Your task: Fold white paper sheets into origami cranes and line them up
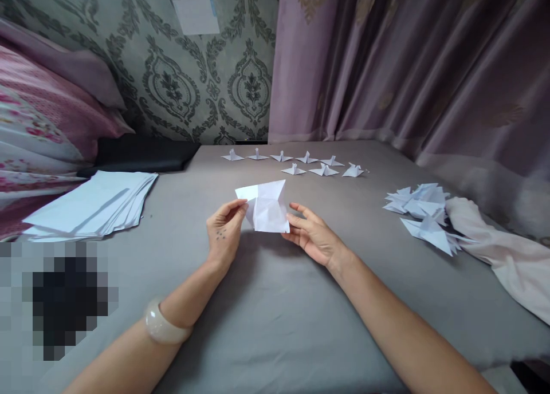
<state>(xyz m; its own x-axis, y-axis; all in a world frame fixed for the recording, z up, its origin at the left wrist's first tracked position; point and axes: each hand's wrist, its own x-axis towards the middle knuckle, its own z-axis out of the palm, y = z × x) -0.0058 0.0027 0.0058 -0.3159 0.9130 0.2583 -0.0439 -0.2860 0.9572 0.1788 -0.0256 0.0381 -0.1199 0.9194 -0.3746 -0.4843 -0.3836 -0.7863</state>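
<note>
A creased, partly folded sheet of white paper [269, 212] is held up over the grey surface, between my two hands. My left hand [226, 231] pinches its left edge between thumb and fingers; a pale bangle circles that forearm. At the paper's lower right corner is my right hand [311, 231], its fingers bent apart with some fingertips behind or against the edge. Whether those fingers grip the paper firmly is hard to see. Beyond it, folded paper cranes [307, 158] stand in two rows.
On the left lies a stack of white sheets [92, 202], with a black flat item [146, 153] behind it. More folded white paper shapes [419, 204] are piled at right beside a pale pink cloth [494, 233]. A patterned wall and purple curtains [344, 62] border the back.
</note>
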